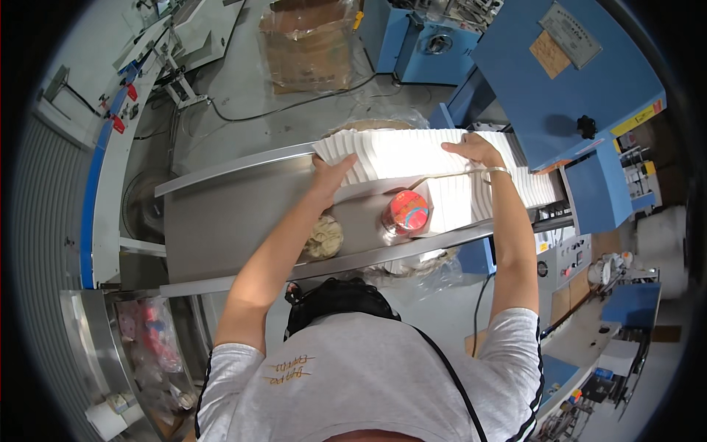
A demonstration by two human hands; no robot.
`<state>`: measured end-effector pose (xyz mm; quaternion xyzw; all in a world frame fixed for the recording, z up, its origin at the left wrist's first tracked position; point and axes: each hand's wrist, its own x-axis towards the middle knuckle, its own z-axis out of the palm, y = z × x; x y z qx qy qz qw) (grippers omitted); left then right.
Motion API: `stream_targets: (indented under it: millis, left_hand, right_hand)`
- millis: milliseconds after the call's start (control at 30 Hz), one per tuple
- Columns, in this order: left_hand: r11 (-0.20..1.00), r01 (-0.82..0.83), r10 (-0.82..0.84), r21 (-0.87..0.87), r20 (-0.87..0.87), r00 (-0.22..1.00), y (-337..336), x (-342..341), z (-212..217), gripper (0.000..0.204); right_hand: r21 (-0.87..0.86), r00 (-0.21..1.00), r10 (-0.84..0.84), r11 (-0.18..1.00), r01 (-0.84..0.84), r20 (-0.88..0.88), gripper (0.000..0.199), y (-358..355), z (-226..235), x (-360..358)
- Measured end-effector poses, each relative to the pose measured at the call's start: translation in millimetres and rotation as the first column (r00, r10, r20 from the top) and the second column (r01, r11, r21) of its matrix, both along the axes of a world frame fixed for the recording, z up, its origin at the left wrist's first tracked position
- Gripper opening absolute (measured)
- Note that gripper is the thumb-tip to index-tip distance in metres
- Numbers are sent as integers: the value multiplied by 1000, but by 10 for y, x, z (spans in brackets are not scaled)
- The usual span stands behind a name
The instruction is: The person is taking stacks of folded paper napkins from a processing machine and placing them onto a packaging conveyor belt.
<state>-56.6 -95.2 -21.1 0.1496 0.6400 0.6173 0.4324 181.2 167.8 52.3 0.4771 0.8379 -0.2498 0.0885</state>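
A long row of thin white pieces [401,155], packed side by side like folded paper, lies along the far side of a shallow metal trough [228,214]. My left hand [331,177] grips the row's left end, its thumb over the top. Further right, my right hand [479,149] lies on the same row, thumb stretched left and the other fingers largely hidden. A second white row [460,202] stands nearer me. Beside its left end is a clear container with a red round top [407,211]. A pale yellowish bundle [324,237] rests near my left forearm.
A blue machine [567,88] stands at the trough's right end. Beyond the trough sits a plastic-lined cardboard box [305,51], with a black cable [287,113] across the floor. A white-and-blue bench [99,199] runs along the left. Bagged red items [155,331] lie lower left.
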Motion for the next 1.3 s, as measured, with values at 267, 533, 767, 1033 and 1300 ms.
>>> stream_targets:
  millis: [267, 533, 767, 1033, 1300]
  left_hand:
    - [991, 85, -89, 105, 40, 995, -662, -676, 48, 84]
    - [998, 58, -58, 5, -79, 995, -1674, -1669, 49, 63]
    - [985, 127, -134, -116, -53, 990, -2285, -2125, 264, 69]
    - [967, 247, -254, -62, -200, 946, -2142, -1932, 266, 88]
    - [951, 308, -309, -37, -207, 928, -2008, -1815, 334, 87]
  right_hand:
    - [83, 986, 169, 982, -168, -6, 97, -450, -118, -583]
    - [90, 991, 91, 993, -82, -99, 77, -1586, -161, -1453]
    - [9, 983, 58, 998, -57, -174, 69, -2373, -114, -1763]
    - [79, 994, 18, 997, -10, -106, 81, -2228, -201, -1305]
    - [223, 989, -80, 969, 105, -122, 78, -2342, -144, -1162]
